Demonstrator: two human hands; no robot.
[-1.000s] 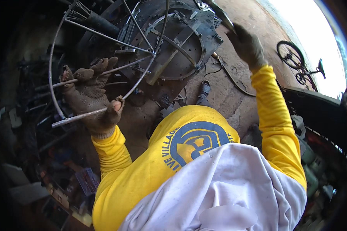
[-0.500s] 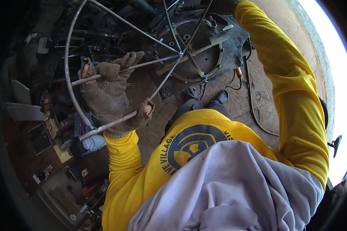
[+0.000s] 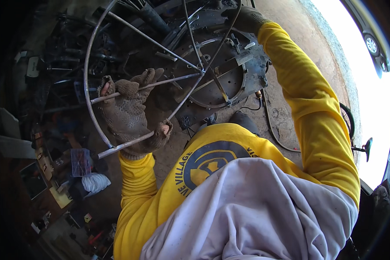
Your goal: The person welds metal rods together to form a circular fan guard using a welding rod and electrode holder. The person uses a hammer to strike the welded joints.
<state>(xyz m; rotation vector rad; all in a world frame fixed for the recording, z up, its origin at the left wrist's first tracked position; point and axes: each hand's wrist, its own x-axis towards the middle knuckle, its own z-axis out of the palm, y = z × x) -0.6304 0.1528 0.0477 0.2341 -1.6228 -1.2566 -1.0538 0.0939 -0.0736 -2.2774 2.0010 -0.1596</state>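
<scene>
A metal rod frame (image 3: 176, 78), with a curved outer rod and several straight rods meeting at a welded joint, is held up at the left and centre. My left hand (image 3: 128, 110), in a worn brown knit glove, is closed on it, gripping two of the rods; bare fingertips show through holes in the glove. My right hand (image 3: 247, 20), in a dark glove, is stretched far forward at the top, near another rod of the frame. Its fingers are partly hidden and dark, so its grip is unclear. Beneath the frame lies a round steel jig (image 3: 225, 80) with bars across it.
A cable (image 3: 271, 128) runs over the dirt floor right of the jig. Dark metal scrap (image 3: 73, 52) is piled at the far left. Below it are a wire basket (image 3: 80, 161) and a white bundle (image 3: 95, 183). A wheel (image 3: 346, 119) stands at the right.
The frame and my left hand have shifted slightly right and down in view, the grip unchanged. More of my right hand shows at the top. The jig appears slightly farther left.
</scene>
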